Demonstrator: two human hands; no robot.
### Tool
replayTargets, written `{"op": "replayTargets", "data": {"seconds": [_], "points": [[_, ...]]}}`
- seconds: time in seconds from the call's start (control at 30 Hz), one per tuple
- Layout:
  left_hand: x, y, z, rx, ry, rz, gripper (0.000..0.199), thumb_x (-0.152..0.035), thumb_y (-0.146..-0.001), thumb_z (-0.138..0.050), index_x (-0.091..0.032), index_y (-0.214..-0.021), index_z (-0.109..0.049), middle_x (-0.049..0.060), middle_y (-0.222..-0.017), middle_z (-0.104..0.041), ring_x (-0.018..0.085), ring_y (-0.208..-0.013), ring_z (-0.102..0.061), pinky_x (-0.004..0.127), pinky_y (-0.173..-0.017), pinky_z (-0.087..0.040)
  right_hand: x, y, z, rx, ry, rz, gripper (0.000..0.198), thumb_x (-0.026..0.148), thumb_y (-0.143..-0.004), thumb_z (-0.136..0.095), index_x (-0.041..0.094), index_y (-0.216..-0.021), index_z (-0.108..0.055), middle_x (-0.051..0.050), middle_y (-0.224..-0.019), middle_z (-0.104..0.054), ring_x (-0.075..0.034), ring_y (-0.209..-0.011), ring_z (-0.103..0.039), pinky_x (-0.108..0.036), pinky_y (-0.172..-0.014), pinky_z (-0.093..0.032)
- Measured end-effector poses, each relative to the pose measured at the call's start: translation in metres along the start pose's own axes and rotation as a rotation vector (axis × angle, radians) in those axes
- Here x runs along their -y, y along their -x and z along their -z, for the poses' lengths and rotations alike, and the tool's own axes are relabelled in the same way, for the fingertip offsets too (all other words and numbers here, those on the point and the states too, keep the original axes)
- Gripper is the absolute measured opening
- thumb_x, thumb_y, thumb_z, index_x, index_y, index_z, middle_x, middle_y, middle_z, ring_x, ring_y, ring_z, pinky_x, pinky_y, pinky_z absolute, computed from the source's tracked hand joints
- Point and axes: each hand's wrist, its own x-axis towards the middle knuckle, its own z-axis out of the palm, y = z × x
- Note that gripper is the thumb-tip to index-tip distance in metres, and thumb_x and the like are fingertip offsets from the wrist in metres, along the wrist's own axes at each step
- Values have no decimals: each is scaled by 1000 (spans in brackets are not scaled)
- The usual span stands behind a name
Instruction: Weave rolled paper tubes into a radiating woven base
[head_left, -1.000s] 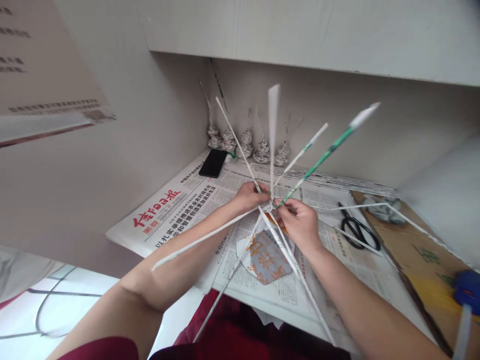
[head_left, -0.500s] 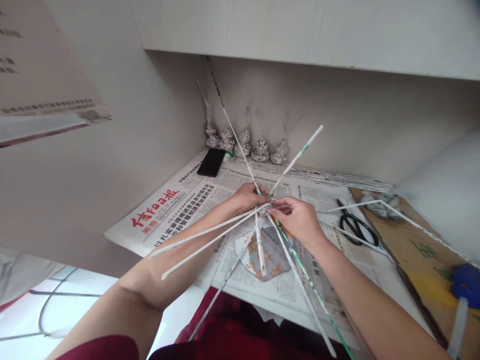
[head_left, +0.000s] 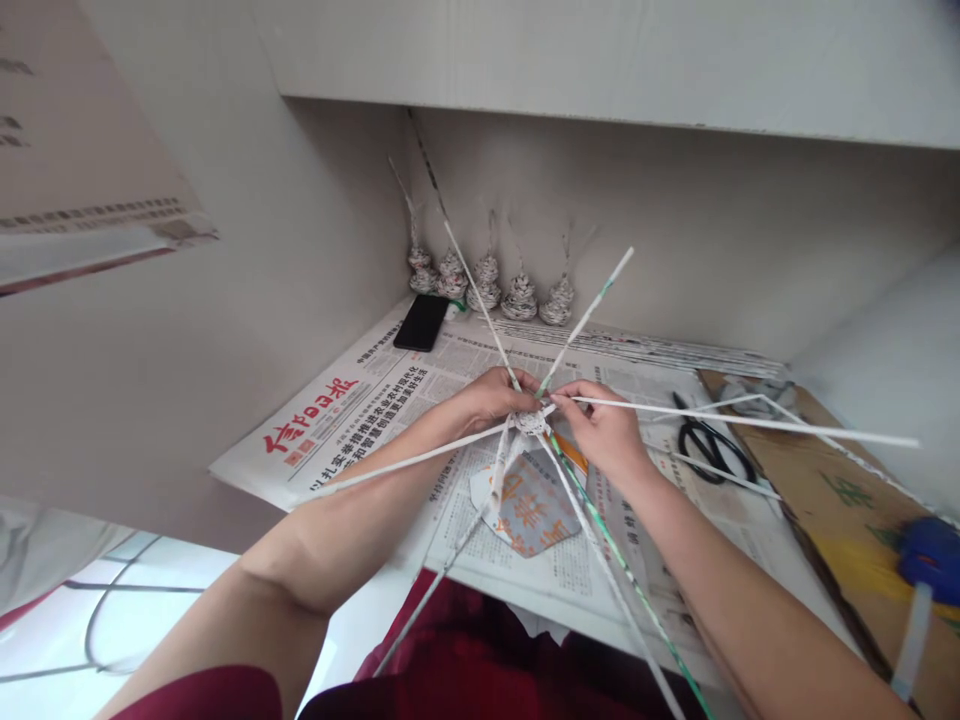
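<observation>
The fingers of your left hand grip the far-left edge of the small woven centre, held above the newspaper with paper rods radiating from it. Your right hand, just beside it, pinches a white rod near its inner end, the rest reaching out to the right. A green-marked rod (one of several) slants down toward you. Beneath lies a grey patch with orange characters; black-handled scissors rest right of your right hand.
</observation>
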Motion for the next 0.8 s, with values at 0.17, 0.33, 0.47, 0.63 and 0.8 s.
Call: {"op": "replayTargets", "data": {"seconds": [0.17,0.33,0.47,0.63,0.8], "points": [[-3,1,3,50,-61,8,23,-8,-56,-77,-10,-76,-65,0,-59,-65,10,-52,-59,21,-55,-45,-8,-2,2,1,-71,-19,19,37,-86,-59,22,-85,-71,-2,-79,-73,-18,-71,-67,-27,-67,-47],[-3,-1,6,140,-91,2,25,-13,-56,-80,-9,-78,-70,3,-67,-69,11,-58,-61,23,-61,-47,-13,-3,2,-32,-71,-66,22,39,-86,-58,22,-85,-72,-2,-71,-72,-18,-65,-66,-27,-63,-47],[-2,2,2,145,29,34,35,-15,-52,-85,-9,-83,-70,4,-66,-69,13,-60,-63,25,-63,-49,-13,-2,1,-48,-19,-25,21,37,-86,-58,22,-85,-73,-2,-73,-73,-19,-67,-67,-27,-66,-47],[-6,6,-3,100,6,33,34,-16,-51,-86,-8,-80,-70,3,-65,-68,11,-58,-62,24,-62,-49,-12,-2,1,-41,20,6,20,36,-87,-58,23,-86,-74,-3,-79,-74,-19,-72,-68,-27,-68,-48],[-4,6,-7,96,-33,38,28,-11,-51,-84,-9,-75,-70,2,-60,-65,10,-54,-60,21,-56,-47,-13,-2,-4,-45,-14,-50,23,40,-86,-57,22,-86,-73,-4,-81,-74,-20,-73,-68,-29,-69,-48]]}}
